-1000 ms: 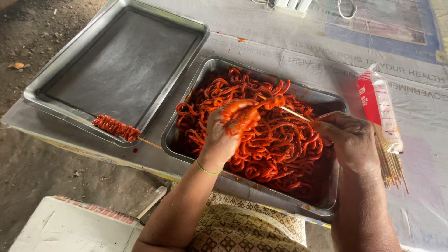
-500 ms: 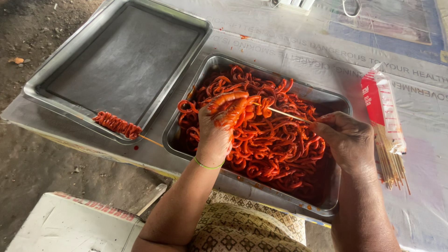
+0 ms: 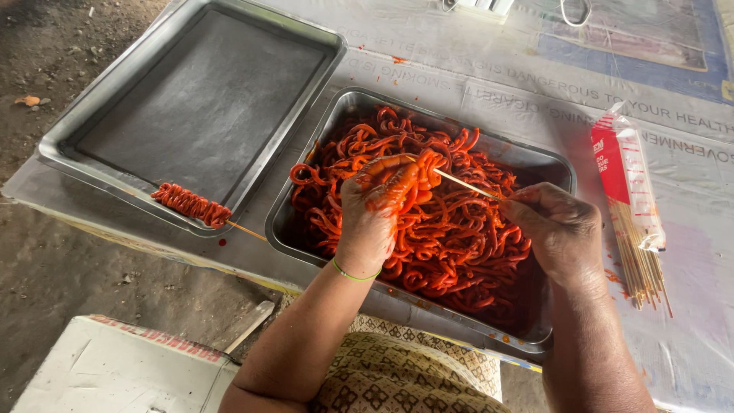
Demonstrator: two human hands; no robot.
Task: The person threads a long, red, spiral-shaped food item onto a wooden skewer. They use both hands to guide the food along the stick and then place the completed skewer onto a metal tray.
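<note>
Right now my left hand [image 3: 372,214] pinches a red-sauced curly strip [image 3: 424,170] over the deep steel tray [image 3: 306,183], grip closed on it, while my right hand [image 3: 558,229] clamps the thin bamboo skewer [image 3: 466,184], pointing into it.

A thin wooden skewer [image 3: 468,184] lies almost level above the deep steel pan [image 3: 336,122], its blunt end pinched in the right hand [image 3: 562,229] and its point running left into an orange-red, sauce-coated strip [image 3: 430,164] that curls around the tip. The left hand [image 3: 375,210], smeared with the same red sauce, cups that strip from below and behind. Under both hands the pan is filled with a tangle of matching curly red strips [image 3: 443,245], glossy and wet, heaped thickest toward the middle.
</note>
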